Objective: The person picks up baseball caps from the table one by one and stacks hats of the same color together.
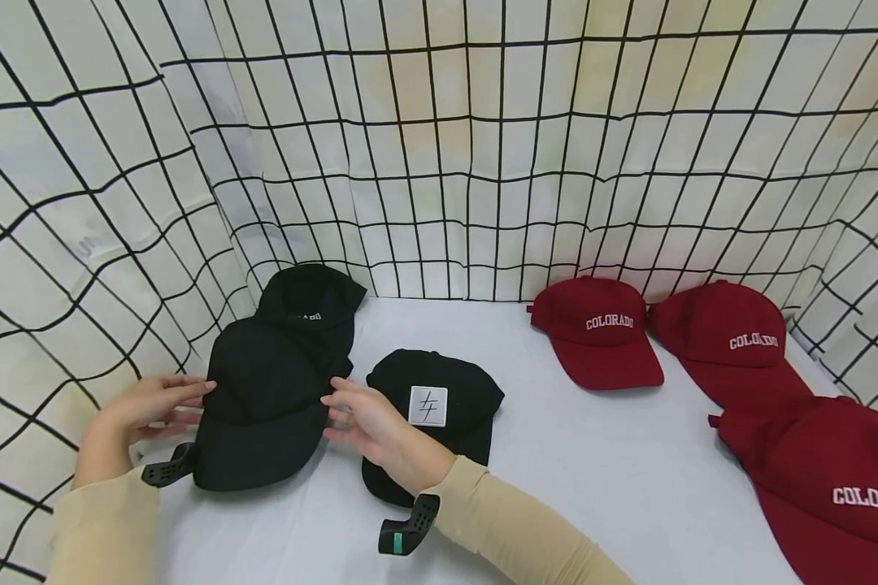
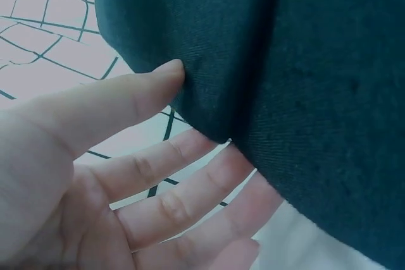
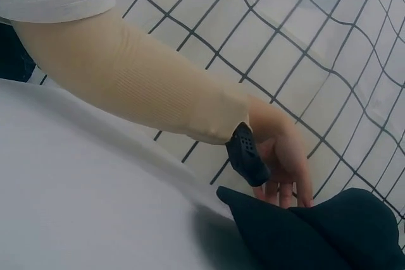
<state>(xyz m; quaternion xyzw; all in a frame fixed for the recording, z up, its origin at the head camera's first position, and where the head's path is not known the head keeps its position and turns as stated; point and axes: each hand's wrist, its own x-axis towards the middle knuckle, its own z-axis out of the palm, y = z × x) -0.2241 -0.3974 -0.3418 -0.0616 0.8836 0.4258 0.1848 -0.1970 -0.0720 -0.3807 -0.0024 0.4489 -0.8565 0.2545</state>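
Observation:
A plain black cap (image 1: pixel 267 398) lies at the left, brim toward me, overlapping another black cap (image 1: pixel 310 296) behind it. My left hand (image 1: pixel 154 406) holds its left edge; in the left wrist view the thumb (image 2: pixel 168 79) presses the dark fabric while the other fingers reach behind the edge. On the opposite side, my right hand (image 1: pixel 369 422) grips the cap's right edge with thumb and fingertips. Under and beside my right forearm sits a third black cap (image 1: pixel 457 394) with a white square patch, partly covered. The right wrist view shows the left hand (image 3: pixel 285 156) at the cap.
Three dark red caps lettered COLORADO stand at the right: one at the back (image 1: pixel 600 357), one beside it (image 1: pixel 732 325) and one nearer (image 1: pixel 812 463). They rest on a white tabletop (image 1: pixel 578 471). Black wire grid panels (image 1: pixel 468 146) over pale cloth enclose the back and sides.

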